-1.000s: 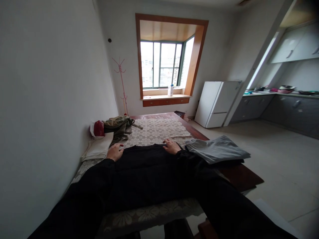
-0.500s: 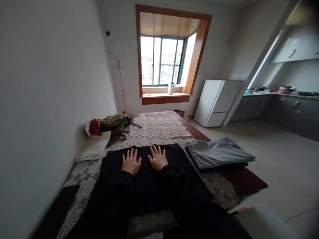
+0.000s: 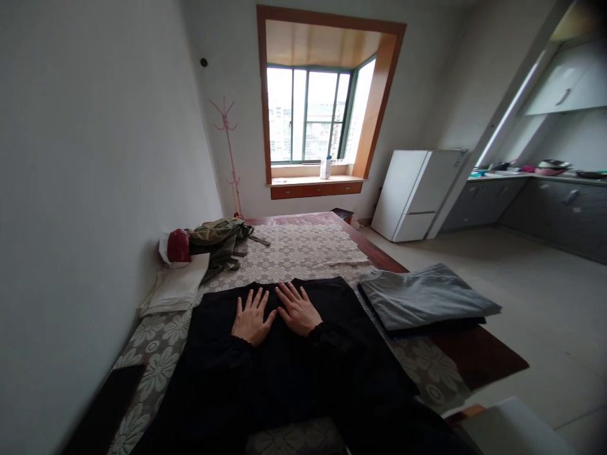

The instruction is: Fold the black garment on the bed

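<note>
Both hands lie flat, fingers spread, gripping nothing: left hand and right hand press the black garment at frame centre on the lace-covered surface. It looks soft, light, limp; best pinched at its edges.

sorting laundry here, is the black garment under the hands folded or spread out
Spread out: the black garment lies flat on the table, both hands pressed palm-down on it.

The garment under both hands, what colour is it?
Black: the garment lies flat under the left hand and right hand, in the head view.
</note>
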Demonstrator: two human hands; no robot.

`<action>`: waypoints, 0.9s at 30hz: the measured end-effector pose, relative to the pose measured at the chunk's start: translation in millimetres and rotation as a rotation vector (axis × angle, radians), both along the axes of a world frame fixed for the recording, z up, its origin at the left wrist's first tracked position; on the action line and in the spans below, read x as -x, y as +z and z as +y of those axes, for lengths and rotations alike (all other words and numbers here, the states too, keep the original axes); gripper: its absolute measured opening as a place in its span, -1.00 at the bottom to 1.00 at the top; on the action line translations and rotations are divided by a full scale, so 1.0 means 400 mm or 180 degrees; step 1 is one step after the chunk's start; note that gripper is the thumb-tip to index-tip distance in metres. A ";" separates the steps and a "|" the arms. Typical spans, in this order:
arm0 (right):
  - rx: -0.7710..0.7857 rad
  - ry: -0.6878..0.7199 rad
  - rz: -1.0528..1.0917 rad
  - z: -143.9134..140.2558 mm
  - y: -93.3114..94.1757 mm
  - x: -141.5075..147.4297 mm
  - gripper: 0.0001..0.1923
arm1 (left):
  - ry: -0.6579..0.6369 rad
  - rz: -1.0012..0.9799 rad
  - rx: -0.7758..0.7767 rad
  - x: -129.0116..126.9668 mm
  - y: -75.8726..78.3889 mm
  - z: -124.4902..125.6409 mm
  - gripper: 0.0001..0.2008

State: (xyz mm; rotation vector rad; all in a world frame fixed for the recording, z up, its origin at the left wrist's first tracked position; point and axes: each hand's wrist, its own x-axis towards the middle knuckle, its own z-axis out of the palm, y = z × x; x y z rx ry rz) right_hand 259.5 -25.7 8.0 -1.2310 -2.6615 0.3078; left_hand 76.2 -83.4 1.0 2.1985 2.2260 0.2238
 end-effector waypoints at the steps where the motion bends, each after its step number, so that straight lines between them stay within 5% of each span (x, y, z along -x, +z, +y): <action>1: -0.0037 0.0152 0.0028 -0.003 0.001 0.001 -0.33 | -0.0092 0.0010 0.0000 -0.001 0.002 -0.001 -0.32; 16: 0.0078 -0.0080 -0.0037 -0.021 0.001 0.017 -0.32 | -0.0619 0.0056 0.0030 -0.014 0.003 0.001 -0.38; 27: 0.0135 -0.0260 -0.0016 -0.025 0.000 0.017 -0.31 | -0.0141 0.0069 0.0015 -0.014 -0.007 0.008 -0.38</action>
